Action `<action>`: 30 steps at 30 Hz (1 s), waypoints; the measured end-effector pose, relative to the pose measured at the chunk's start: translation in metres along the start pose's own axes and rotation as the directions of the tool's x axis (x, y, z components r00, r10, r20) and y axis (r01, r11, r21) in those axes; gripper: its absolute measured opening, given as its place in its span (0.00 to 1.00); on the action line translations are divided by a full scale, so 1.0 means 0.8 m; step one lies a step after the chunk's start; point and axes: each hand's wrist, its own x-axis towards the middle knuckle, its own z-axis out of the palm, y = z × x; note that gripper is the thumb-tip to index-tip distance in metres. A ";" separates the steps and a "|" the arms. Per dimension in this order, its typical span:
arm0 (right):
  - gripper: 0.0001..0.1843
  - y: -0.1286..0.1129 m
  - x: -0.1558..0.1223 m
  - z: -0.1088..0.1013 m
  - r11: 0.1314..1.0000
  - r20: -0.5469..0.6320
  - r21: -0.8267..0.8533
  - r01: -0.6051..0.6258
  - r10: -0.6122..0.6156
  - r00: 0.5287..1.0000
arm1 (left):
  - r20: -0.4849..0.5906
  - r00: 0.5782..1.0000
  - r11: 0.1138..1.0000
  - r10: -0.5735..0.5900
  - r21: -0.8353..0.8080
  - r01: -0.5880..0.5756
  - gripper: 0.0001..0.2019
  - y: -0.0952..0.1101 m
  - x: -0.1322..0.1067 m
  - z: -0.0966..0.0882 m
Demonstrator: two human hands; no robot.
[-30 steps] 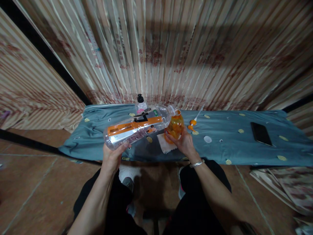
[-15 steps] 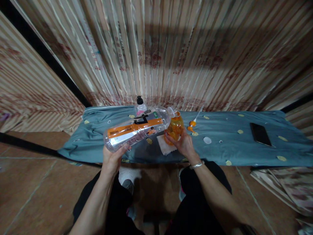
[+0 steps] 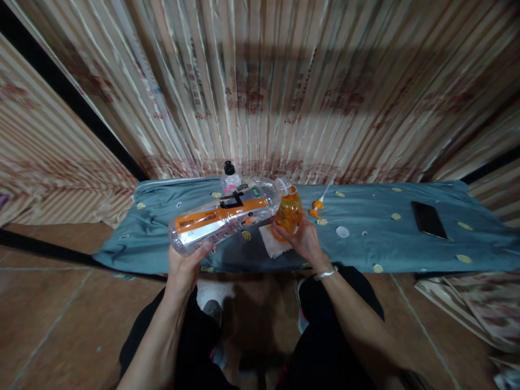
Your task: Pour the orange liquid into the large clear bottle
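My left hand (image 3: 186, 262) is closed around the base end of a large clear plastic bottle (image 3: 227, 214) with an orange and white label. The bottle is tilted, its neck pointing right at the mouth of an orange translucent bottle (image 3: 289, 211). That smaller bottle is in my right hand (image 3: 304, 238), whose fingers wrap its lower side. Whether liquid runs between the two mouths I cannot tell. Below the orange bottle lies a white cloth or tissue (image 3: 274, 242). Just right of it rests an orange pump head (image 3: 317, 207) with a clear tube.
A green-blue cloth (image 3: 390, 244) with yellow patterns covers the narrow table. Behind the large bottle stands a small clear bottle with a black cap (image 3: 229, 172). A white round disc (image 3: 342, 232) and a dark phone (image 3: 429, 220) lie to the right. A striped curtain (image 3: 260, 81) hangs behind.
The view has shifted slightly. Both hands keep their hold on the two bottles, and the large bottle's tilt looks nearly the same.
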 end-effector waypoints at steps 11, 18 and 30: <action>0.55 -0.002 0.000 0.002 1.000 -0.024 -0.002 -0.001 0.001 1.000 | -0.008 1.000 1.000 0.010 0.011 -0.010 0.41 -0.009 0.002 -0.006; 0.53 -0.003 0.000 0.000 1.000 -0.027 0.026 0.018 -0.017 1.000 | 0.038 0.999 1.000 0.023 0.017 -0.024 0.45 -0.013 0.004 -0.012; 0.53 -0.011 0.000 -0.001 0.999 -0.014 -0.017 -0.030 0.029 0.999 | -0.017 1.000 0.999 -0.001 0.033 0.001 0.46 -0.008 0.002 -0.003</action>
